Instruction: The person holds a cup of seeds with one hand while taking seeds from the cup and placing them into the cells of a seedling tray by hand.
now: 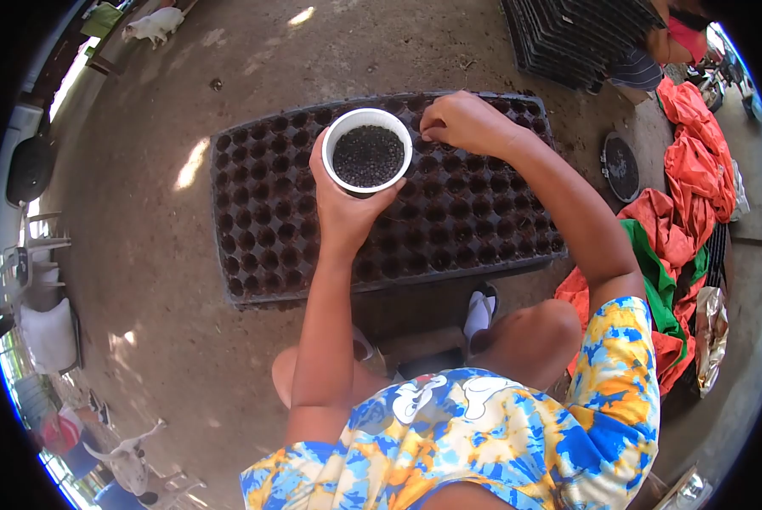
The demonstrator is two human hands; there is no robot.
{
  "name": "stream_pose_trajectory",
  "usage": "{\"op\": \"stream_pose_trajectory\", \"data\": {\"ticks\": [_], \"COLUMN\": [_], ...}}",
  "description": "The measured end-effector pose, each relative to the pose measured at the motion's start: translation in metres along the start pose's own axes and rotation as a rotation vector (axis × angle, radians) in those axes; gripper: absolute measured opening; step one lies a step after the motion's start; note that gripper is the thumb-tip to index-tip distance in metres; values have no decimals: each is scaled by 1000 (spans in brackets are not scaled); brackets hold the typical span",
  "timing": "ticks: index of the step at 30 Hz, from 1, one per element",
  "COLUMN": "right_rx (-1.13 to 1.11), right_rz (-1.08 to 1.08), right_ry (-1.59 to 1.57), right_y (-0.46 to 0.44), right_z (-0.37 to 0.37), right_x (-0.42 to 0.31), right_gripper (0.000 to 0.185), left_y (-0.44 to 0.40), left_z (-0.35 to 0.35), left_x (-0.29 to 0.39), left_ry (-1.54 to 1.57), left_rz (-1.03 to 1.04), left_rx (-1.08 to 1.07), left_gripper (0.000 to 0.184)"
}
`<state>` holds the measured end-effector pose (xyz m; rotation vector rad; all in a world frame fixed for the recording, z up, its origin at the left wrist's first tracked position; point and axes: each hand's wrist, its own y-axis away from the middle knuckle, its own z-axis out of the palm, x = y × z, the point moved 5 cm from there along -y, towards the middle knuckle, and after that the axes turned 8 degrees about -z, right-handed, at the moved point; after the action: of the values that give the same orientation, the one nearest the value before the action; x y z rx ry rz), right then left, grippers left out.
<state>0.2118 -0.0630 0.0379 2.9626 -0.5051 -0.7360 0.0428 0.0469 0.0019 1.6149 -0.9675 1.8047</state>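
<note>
Holding white cup (pixel 328 151) above black tray (pixel 432 271): left hand (pixel 349 212), fingers wrapped round. Right hand (pixel 470 123) pinched over tray (cannot tell if gripping anything). Lots of dark grains (pixel 369 157) left; holes (pixel 483 208) too dark to check.

counted one cell tray (pixel 457 208); over it, two hands (pixel 463 123), one white cup (pixel 366 114); right of it, one round dark disc (pixel 622 167).

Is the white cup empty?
No, many small dark grains lie inside the white cup.
</note>
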Motion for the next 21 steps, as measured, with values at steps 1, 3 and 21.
{"op": "stream_pose_trajectory", "data": {"ticks": [1,3,21], "right_rx": [-38,-30,15], "right_rz": [-2,-2,5], "right_ry": [22,23,54], "right_y": [1,3,24], "right_z": [5,10,15], "right_x": [1,3,14], "right_gripper": [17,19,11], "left_y": [0,0,1], "left_z": [0,0,1], "left_x": [-1,1,4], "left_ry": [-3,-8,16], "left_rz": [-2,1,-14], "left_rx": [-2,-4,-4], "left_gripper": [97,97,96]}}
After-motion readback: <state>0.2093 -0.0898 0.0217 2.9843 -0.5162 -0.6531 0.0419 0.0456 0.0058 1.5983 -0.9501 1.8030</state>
